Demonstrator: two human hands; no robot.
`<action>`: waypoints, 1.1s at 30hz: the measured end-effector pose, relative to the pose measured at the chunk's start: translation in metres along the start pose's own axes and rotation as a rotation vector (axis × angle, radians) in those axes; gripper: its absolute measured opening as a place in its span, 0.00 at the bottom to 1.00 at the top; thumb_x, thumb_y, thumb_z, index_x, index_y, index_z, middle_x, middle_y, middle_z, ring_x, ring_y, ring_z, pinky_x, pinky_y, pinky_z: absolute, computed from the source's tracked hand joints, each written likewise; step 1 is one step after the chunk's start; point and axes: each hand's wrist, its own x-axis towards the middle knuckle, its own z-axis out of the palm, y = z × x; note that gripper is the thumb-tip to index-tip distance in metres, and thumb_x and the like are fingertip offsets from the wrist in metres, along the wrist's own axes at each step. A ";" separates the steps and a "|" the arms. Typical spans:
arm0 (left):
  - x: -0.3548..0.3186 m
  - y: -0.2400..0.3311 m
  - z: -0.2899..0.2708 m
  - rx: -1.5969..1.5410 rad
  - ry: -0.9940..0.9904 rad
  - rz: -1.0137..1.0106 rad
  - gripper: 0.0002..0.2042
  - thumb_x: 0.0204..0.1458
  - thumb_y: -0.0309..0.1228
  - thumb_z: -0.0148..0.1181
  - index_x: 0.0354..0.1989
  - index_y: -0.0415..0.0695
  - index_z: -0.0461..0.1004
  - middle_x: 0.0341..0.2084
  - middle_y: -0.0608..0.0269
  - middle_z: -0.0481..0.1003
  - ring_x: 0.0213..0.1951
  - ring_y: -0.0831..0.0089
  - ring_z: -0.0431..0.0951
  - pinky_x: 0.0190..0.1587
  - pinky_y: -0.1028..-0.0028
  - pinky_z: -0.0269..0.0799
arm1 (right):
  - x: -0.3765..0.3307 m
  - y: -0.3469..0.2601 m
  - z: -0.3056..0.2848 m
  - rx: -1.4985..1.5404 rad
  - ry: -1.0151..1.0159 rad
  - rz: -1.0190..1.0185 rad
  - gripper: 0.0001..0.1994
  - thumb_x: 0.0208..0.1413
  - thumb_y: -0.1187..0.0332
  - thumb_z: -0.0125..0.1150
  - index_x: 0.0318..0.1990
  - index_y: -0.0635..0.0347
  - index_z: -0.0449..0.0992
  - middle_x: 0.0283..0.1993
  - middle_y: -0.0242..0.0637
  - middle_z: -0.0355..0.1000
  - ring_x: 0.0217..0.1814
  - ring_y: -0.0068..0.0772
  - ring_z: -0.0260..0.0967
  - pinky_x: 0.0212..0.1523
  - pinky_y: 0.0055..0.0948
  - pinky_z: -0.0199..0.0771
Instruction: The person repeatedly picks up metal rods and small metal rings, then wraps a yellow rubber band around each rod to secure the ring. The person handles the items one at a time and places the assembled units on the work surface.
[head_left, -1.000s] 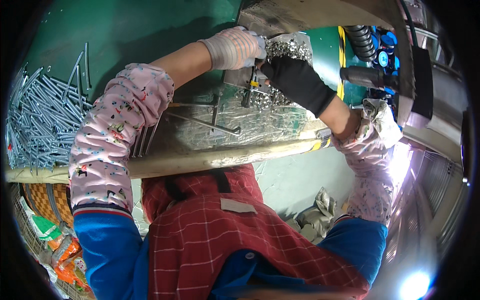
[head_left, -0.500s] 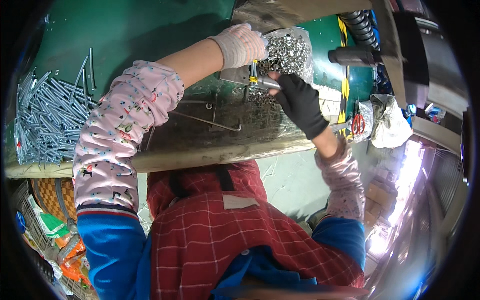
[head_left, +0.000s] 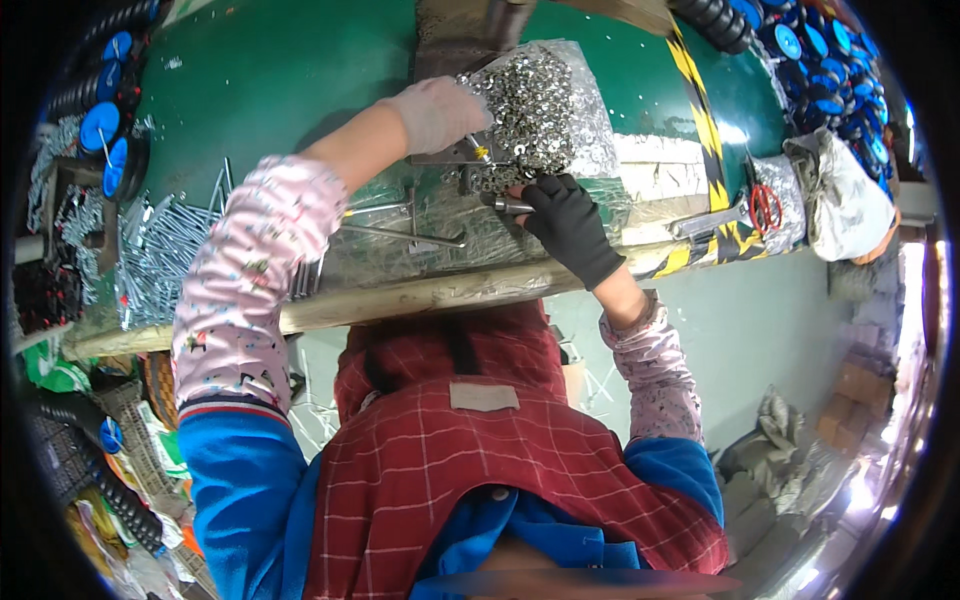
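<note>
Locate R hand in black fingerless glove: closed, thumb and fingertips around short grey metal cylinder, free end pointing L. Locate L hand in pale knit glove, ahead and L of R grip, at L edge of pile of small shiny metal nut-like parts. Note blur, fingers partly hidden: cannot tell amt. of opening, or any hold.

Find slim metal piece w/ yellow band just below L fingers, betw. both hands; cannot tell if held or fixed. Note visible gap betw. this and cylinder.

Find nut-like parts ahead of R grip, on clear plastic sheet. Find heap of long silvery metal rods well L of both grips, past L forearm. Find thin bent metal bar L of R grip, silvery adj. wrench and red-handled scissors to R.

Judge as mid-operation at yellow-banded piece. Judge much stock as left: many parts loose, many rods heaped. Qty. done: cannot tell.
</note>
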 end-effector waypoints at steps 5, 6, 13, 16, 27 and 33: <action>-0.055 0.066 -0.034 -0.770 0.205 -0.359 0.10 0.56 0.34 0.60 0.37 0.38 0.74 0.36 0.58 0.78 0.37 0.67 0.79 0.41 0.67 0.74 | 0.009 -0.022 -0.022 0.699 0.239 0.312 0.22 0.52 0.69 0.69 0.55 0.59 0.74 0.44 0.37 0.74 0.42 0.30 0.73 0.42 0.27 0.74; -0.063 0.082 -0.035 -0.950 0.264 -0.398 0.11 0.57 0.34 0.60 0.38 0.37 0.73 0.35 0.59 0.78 0.35 0.69 0.79 0.40 0.69 0.74 | 0.011 -0.032 -0.028 0.941 0.200 0.399 0.20 0.53 0.70 0.68 0.54 0.61 0.74 0.43 0.35 0.75 0.41 0.26 0.72 0.42 0.25 0.73; -0.086 0.165 -0.025 -1.768 0.460 -0.637 0.09 0.58 0.28 0.60 0.43 0.36 0.73 0.34 0.63 0.78 0.37 0.79 0.78 0.41 0.78 0.75 | 0.006 -0.058 -0.018 1.374 0.106 0.534 0.13 0.57 0.73 0.64 0.48 0.67 0.74 0.35 0.31 0.76 0.38 0.17 0.70 0.42 0.21 0.72; -0.101 0.180 -0.023 -1.338 0.427 -0.626 0.07 0.57 0.29 0.60 0.39 0.38 0.74 0.30 0.67 0.76 0.33 0.79 0.74 0.39 0.78 0.71 | -0.010 -0.066 -0.012 1.254 0.011 0.492 0.10 0.57 0.72 0.64 0.45 0.65 0.74 0.35 0.31 0.75 0.38 0.16 0.70 0.40 0.22 0.71; -0.135 0.192 0.012 -1.947 0.575 -0.946 0.09 0.59 0.30 0.58 0.45 0.40 0.74 0.30 0.68 0.73 0.32 0.82 0.71 0.37 0.80 0.71 | -0.010 -0.023 0.008 -0.032 0.017 0.192 0.16 0.44 0.64 0.69 0.43 0.53 0.77 0.39 0.40 0.73 0.41 0.49 0.71 0.40 0.44 0.73; -0.141 0.186 0.033 -2.054 0.794 -0.911 0.12 0.60 0.30 0.58 0.50 0.39 0.74 0.37 0.65 0.77 0.37 0.78 0.76 0.43 0.76 0.75 | -0.008 -0.038 0.004 0.436 -0.149 0.540 0.18 0.51 0.65 0.69 0.49 0.57 0.76 0.36 0.40 0.76 0.33 0.35 0.75 0.37 0.31 0.73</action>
